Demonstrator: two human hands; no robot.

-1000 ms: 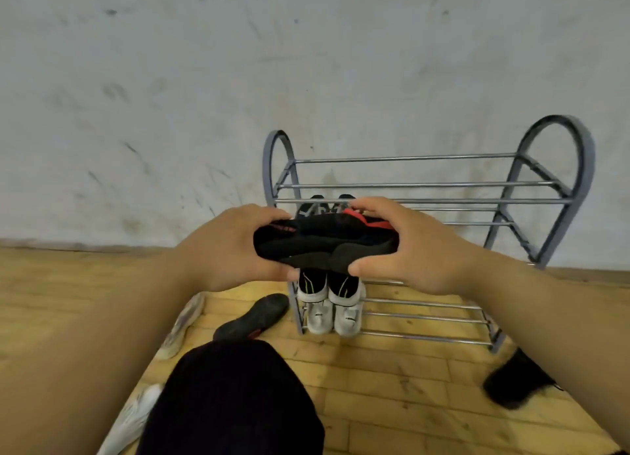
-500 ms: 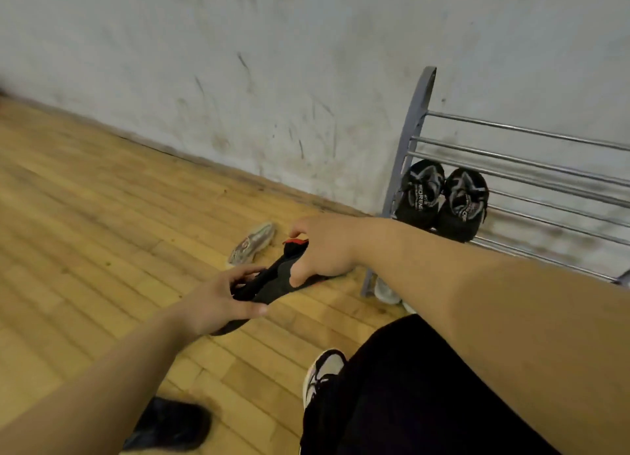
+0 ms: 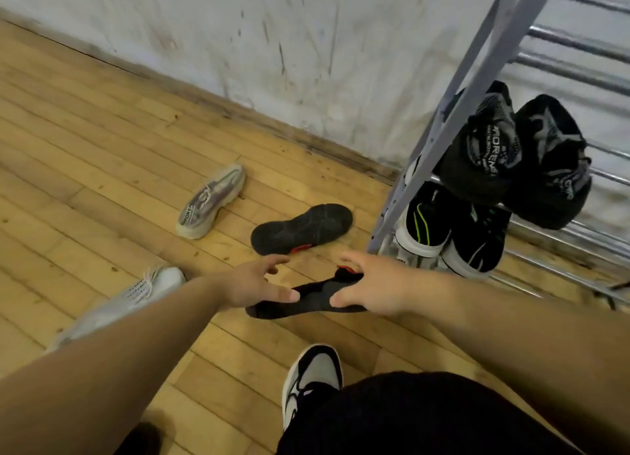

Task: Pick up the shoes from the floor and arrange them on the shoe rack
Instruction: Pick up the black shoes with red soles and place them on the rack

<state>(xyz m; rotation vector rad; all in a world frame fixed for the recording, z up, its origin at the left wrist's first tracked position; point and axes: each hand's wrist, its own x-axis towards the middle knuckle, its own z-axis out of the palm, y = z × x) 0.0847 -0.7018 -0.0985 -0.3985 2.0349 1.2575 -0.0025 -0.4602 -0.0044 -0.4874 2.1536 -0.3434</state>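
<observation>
Black sneaker (image 3: 312, 296) held low; black shoe (image 3: 301, 229) lies sole-up.

Bare floor (image 3: 102, 130) lies open on the left. The rack frame (image 3: 453, 124) and an overturned black shoe (image 3: 301, 229) stand close ahead.

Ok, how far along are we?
Done: two pairs sit on the shoe rack, a black pair above a black-and-white pair. In hand: the right hand grips a black shoe, the left hand open beside it. Left: a sole-up black shoe, a beige shoe and a white shoe on the floor.
</observation>
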